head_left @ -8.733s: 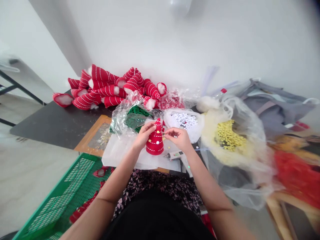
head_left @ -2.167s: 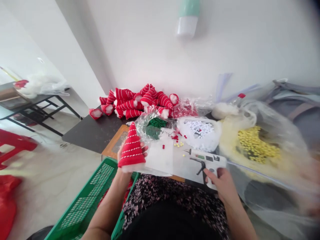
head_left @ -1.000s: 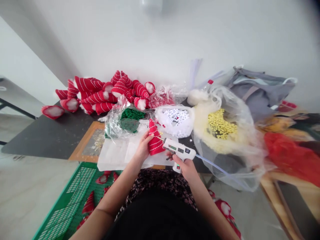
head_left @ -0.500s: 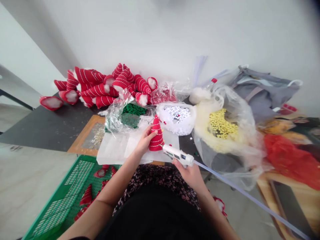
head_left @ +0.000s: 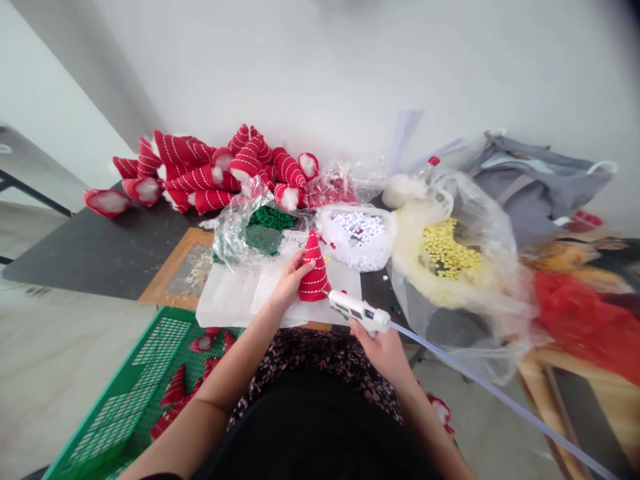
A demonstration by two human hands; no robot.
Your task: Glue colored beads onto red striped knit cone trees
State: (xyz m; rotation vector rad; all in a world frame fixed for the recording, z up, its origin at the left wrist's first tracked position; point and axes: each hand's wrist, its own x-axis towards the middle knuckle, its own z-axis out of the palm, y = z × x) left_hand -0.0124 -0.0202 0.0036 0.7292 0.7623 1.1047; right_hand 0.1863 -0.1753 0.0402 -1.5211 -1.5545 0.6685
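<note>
My left hand (head_left: 291, 280) is closed round the left side of a red fabric cone (head_left: 313, 277) with white stitched stripes, its tip pointing away from me. In my right hand (head_left: 379, 347) is a white hot glue gun (head_left: 359, 311); the fingers wrap its handle, partly hidden. The nozzle is at the lower right edge of the cone; whether it touches I cannot tell. A long clear glue stick (head_left: 480, 380) trails from the gun's back to the lower right. White paper sheets (head_left: 230, 297) lie under the cone.
Behind the cone are bags of green pompoms (head_left: 270, 219), white pompoms (head_left: 363, 230) and yellow pompoms (head_left: 450, 248). Stuffed red cones (head_left: 200, 177) are heaped at the back left. A green basket (head_left: 100, 400) with more cones stands below left. A grey bag (head_left: 525, 180) sits at right.
The glue gun's nozzle has shifted slightly right along the cone's lower edge. My left hand keeps its hold on the cone. The whole view has shifted slightly.
</note>
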